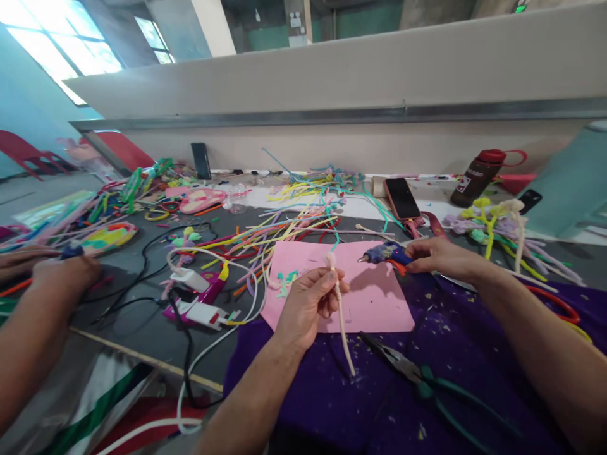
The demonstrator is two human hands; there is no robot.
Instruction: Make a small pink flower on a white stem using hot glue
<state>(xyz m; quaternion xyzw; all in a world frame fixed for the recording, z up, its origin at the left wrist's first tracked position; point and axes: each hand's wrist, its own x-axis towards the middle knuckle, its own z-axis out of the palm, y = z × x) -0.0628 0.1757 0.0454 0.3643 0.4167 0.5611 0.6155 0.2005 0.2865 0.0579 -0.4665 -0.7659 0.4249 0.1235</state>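
A dark tabletop [128,328] runs wide and is messy with bright fuzzy sticks [294,230], most of them in a heap behind the work spot. A purple cloth [308,392] with little specks lies at the front, and a pink sheet [374,303] lies flat, partly next to it. A dark bottle [474,180] stands at the back right with its red lid on – I cannot tell what is in it. Green-handled pliers [415,373] lie on the cloth between the two arms, right in the way. On the left, white plugs [203,313] sit in a pink power strip [208,287], and further left is another person's hand [66,278]. The right grip [441,258] is curled around a blue glue gun [383,253], its tip over the sheet and pointing left. The left grip [315,294] is pinched on a thin cream stick [343,328] – puffy end up, tail hanging down past the sheet's front edge
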